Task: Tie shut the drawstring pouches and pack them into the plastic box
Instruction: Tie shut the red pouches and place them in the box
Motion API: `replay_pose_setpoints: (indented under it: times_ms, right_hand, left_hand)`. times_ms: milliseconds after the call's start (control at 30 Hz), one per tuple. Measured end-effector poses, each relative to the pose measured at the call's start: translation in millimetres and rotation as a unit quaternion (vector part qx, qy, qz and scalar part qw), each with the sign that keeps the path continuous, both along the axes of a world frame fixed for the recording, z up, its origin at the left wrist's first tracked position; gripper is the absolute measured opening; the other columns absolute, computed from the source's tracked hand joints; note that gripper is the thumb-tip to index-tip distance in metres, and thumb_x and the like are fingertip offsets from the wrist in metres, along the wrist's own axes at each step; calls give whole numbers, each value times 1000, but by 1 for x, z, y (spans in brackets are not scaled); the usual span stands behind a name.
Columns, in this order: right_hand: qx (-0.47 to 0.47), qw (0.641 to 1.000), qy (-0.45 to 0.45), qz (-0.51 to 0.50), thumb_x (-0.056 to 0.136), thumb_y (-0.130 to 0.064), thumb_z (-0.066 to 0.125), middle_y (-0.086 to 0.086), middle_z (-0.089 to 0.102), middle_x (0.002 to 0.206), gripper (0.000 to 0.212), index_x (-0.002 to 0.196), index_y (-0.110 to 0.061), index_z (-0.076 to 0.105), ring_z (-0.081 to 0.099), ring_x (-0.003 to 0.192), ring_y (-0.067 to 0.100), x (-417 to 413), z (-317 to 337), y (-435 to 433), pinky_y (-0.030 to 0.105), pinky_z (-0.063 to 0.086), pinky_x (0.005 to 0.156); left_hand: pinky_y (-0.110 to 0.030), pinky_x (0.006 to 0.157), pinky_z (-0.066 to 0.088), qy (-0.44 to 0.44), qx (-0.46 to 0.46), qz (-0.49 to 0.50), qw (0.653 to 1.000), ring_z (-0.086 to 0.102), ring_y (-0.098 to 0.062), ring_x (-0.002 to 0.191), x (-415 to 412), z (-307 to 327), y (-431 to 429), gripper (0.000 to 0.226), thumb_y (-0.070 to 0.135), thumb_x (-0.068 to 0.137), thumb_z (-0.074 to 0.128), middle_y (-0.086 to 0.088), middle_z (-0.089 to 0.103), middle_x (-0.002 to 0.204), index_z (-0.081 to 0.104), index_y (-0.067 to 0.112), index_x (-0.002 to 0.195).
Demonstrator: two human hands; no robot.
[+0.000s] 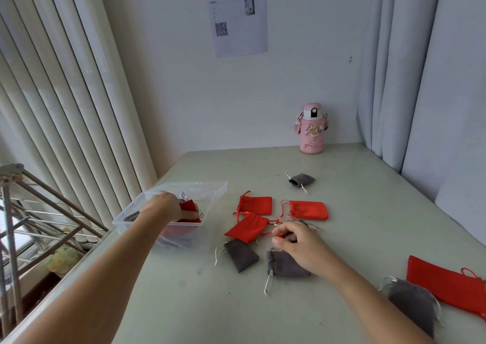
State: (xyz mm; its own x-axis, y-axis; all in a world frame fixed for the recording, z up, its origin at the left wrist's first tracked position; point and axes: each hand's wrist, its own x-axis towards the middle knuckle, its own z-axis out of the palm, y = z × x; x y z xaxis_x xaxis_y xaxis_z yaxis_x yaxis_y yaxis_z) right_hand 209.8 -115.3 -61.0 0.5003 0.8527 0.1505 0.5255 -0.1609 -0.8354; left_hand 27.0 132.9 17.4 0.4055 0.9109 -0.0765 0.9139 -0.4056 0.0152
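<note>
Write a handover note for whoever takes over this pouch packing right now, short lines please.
Left hand: inside the plastic box, gripping a red pouch.
Right hand: pinching a red cord on the table.
Done: a few other pouches lie in the box.
Left: at least eight loose pouches, red and grey, across the table; cannot tell which are tied.

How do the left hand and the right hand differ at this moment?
The left hand reaches into the plastic box; the right hand is low over the table. The left hand holds a red pouch in the box; the right hand pinches a red cord on the table. Both are bare.
</note>
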Motion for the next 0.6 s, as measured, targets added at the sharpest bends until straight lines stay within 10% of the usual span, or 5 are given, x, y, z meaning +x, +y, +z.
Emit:
replay_pose_setpoints:
  times_ms: [267, 367, 467, 600]
  right_hand:
    - [58, 996, -50, -48, 88, -14, 64, -16, 54, 89, 6, 92, -18, 66, 57, 78, 12, -3, 7, -3, 7, 41, 70]
    - [62, 995, -45, -58, 88, -13, 64, -18, 55, 89, 6, 92, -16, 67, 58, 78, 13, -3, 8, -2, 7, 41, 69]
    - [48, 995, -59, -62, 87, -13, 64, -15, 56, 91, 9, 90, -22, 64, 60, 80, 12, -2, 6, -2, 11, 43, 72]
    - [23, 994, -79, -67, 87, -14, 65, -9, 56, 94, 15, 89, -28, 60, 58, 85, 11, 0, 4, -3, 5, 39, 71]
  left_hand:
    - [-43, 97, 42, -37, 77, 20, 996, 45, -32, 118, 12, 30, -28, 99, 69, 65, 68, -15, 47, 128, 42, 1, 131]
    - [-37, 98, 38, -191, 141, -75, 968, 44, -29, 117, 24, 41, -51, 74, 48, 80, 68, -15, 46, 130, 40, 3, 132]
    - [-27, 80, 42, -306, 45, -150, 939, 53, -19, 96, 39, 42, -80, 46, 35, 84, 68, -5, 59, 110, 52, 11, 120]
    - [-27, 78, 45, -220, -73, -173, 957, 58, -20, 97, 60, 18, -102, 42, 38, 85, 67, -5, 62, 109, 56, 12, 116]
